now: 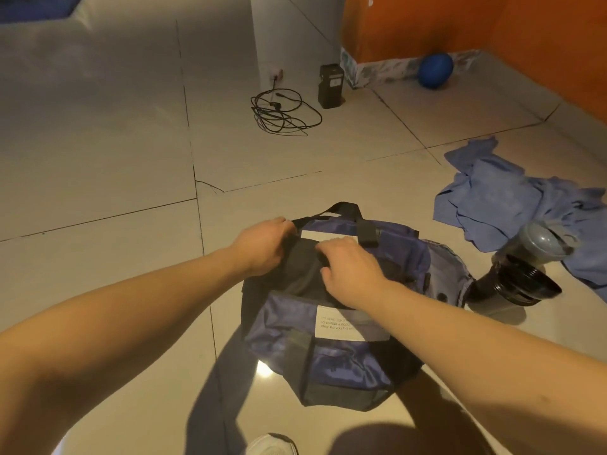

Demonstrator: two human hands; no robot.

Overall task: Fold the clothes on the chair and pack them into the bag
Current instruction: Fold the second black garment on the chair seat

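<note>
A navy bag (331, 359) with black straps and a white text label stands open on the tiled floor in front of me. A dark folded garment (302, 270) lies in its mouth. My left hand (262, 247) grips the garment's left edge at the bag's far rim. My right hand (351, 274) is curled over the garment's middle and holds it down inside the opening. A crumpled blue garment (512, 198) lies on the floor to the right of the bag. No chair is in view.
Grey and black cylindrical containers (522, 270) lie beside the bag's right end, partly on the blue cloth. Farther back lie a coiled black cable (282, 113), a black box (331, 86) and a blue ball (435, 71) by the orange wall. My white shoe (272, 444) is at the bottom edge.
</note>
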